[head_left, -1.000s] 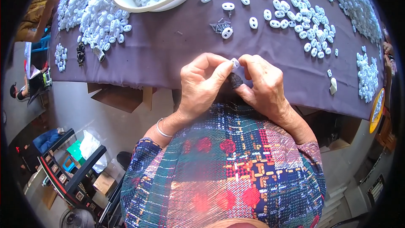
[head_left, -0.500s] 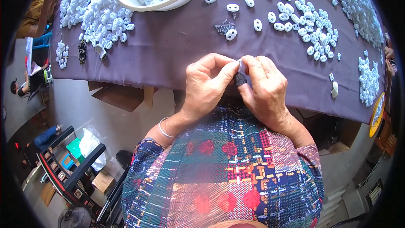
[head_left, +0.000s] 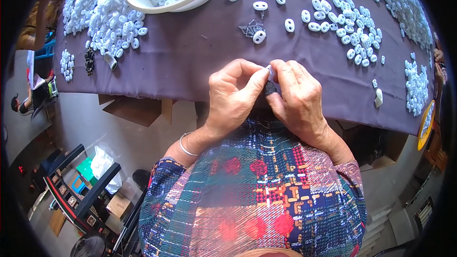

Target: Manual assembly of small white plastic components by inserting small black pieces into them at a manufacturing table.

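My left hand point(head_left: 236, 96) and my right hand point(head_left: 299, 97) meet above the near edge of the table, fingertips pinched together. Between them is a small pale plastic piece point(head_left: 271, 73), mostly hidden by the fingers, so its exact kind does not show. Black wrapping point(head_left: 270, 87) covers the tip of my right thumb. Beyond my hands lies a little heap of small dark metal springs point(head_left: 248, 29), with a white oval two-hole plastic piece point(head_left: 259, 37) against it. Another such white piece point(head_left: 260, 5) has a spring just below it.
A cream bowl point(head_left: 173, 7) of white pieces stands at the far left beside a large pile point(head_left: 116, 24). Loose two-hole pieces point(head_left: 357, 31) spread over the right side of the dark tablecloth point(head_left: 181, 62). An orange-rimmed tray point(head_left: 425, 128) sits at the right edge; other people are at both sides.
Both hands keep their pinch on the small pale piece, with barely any shift of the fingers. The whole view has tilted slightly.
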